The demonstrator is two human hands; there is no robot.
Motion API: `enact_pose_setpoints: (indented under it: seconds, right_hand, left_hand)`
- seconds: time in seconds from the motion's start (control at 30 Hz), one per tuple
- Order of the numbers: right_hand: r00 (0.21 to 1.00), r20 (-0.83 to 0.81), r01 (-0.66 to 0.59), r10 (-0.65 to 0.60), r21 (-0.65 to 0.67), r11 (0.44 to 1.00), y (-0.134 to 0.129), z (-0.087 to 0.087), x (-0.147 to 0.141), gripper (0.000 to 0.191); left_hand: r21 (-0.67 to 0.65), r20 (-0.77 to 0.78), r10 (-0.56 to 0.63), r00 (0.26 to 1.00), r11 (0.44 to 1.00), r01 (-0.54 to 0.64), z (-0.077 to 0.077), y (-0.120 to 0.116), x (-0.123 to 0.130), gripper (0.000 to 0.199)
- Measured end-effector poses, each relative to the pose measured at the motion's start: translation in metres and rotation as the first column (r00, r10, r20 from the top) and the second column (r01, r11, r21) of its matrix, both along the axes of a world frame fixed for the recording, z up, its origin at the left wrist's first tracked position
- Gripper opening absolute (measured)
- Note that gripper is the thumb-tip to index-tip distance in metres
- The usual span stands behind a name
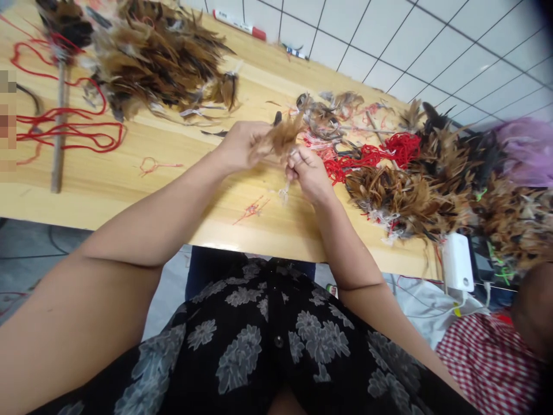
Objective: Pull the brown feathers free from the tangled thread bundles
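Between my hands, above the middle of the table, is a small bunch of brown feathers [285,137]. My left hand [244,147] is closed around one side of it. The fingers of my right hand [306,170] are pinched together at the lower end of the bunch, where pale quill ends or string [283,193] hang below. A snarl of thin red thread [253,210] lies on the wood just under my hands. To the right of my right hand stretches a tangle of red cord [367,155].
A large feather heap [164,57] lies at the back left, beside a stick [59,132] with feathers at its top and looped red cord. More feathers [415,202] cover the right side, near a white power box [458,262]. A marker [239,24] lies by the tiled wall. Another person [492,363] is at lower right.
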State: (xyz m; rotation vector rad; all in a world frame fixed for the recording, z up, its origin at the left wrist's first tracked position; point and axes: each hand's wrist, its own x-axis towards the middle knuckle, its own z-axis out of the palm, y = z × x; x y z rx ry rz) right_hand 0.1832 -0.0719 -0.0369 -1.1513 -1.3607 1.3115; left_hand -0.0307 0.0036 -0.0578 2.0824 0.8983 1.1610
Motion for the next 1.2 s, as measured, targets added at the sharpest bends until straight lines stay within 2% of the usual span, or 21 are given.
enact_pose_setpoints:
  seconds: [0.07, 0.17, 0.27, 0.4, 0.5, 0.6, 0.7, 0.83, 1.0, 1.2]
  right_hand:
    - [0.968, -0.189, 0.119, -0.165, -0.235, 0.965, -0.004, 0.014, -0.007, 0.034]
    - [0.878, -0.303, 0.180, -0.372, -0.511, 0.841, -0.010, 0.034, -0.015, 0.039]
    - [0.808, -0.353, 0.174, -0.471, -0.620, 0.765, -0.013, 0.046, -0.019, 0.040]
    - [0.779, -0.354, 0.169, -0.517, -0.677, 0.717, -0.014, 0.049, -0.022, 0.041]
    - [0.785, -0.355, 0.146, -0.507, -0.690, 0.709, -0.014, 0.048, -0.027, 0.041]
    - [0.784, -0.369, 0.128, -0.500, -0.692, 0.711, -0.014, 0.047, -0.030, 0.040]
    - [0.776, -0.390, 0.110, -0.495, -0.690, 0.716, -0.016, 0.047, -0.029, 0.041]
    - [0.792, -0.427, 0.022, -0.436, -0.694, 0.719, -0.017, 0.048, -0.025, 0.041]
    - [0.807, -0.435, -0.022, -0.399, -0.698, 0.716, -0.018, 0.048, -0.020, 0.036]
    - [0.817, -0.455, -0.030, -0.355, -0.648, 0.761, -0.016, 0.036, -0.018, 0.033]
  left_hand:
    - [0.016, -0.097, 0.031, 0.995, 0.999, -0.029, -0.005, -0.007, 0.009, 0.045]
    - [0.090, -0.216, 0.029, 0.976, 0.996, -0.009, -0.010, -0.012, 0.017, 0.033]
    - [0.198, -0.174, -0.014, 0.985, 0.979, 0.049, -0.014, -0.011, 0.020, 0.040]
    - [0.248, -0.107, -0.148, 0.983, 0.954, 0.170, -0.012, -0.010, 0.025, 0.058]
    - [0.182, -0.060, -0.243, 0.968, 0.951, 0.250, -0.007, -0.012, 0.026, 0.063]
    - [0.084, 0.031, -0.284, 0.958, 0.956, 0.280, -0.004, -0.015, 0.025, 0.064]
    - [-0.065, 0.186, -0.261, 0.947, 0.959, 0.276, -0.006, -0.016, 0.024, 0.064]
    - [-0.235, 0.344, -0.199, 0.917, 0.928, 0.290, -0.011, -0.014, 0.024, 0.068]
    - [-0.244, 0.364, -0.251, 0.897, 0.904, 0.352, -0.013, -0.008, 0.019, 0.063]
    - [-0.341, 0.336, -0.201, 0.920, 0.885, 0.317, -0.005, -0.011, 0.015, 0.042]
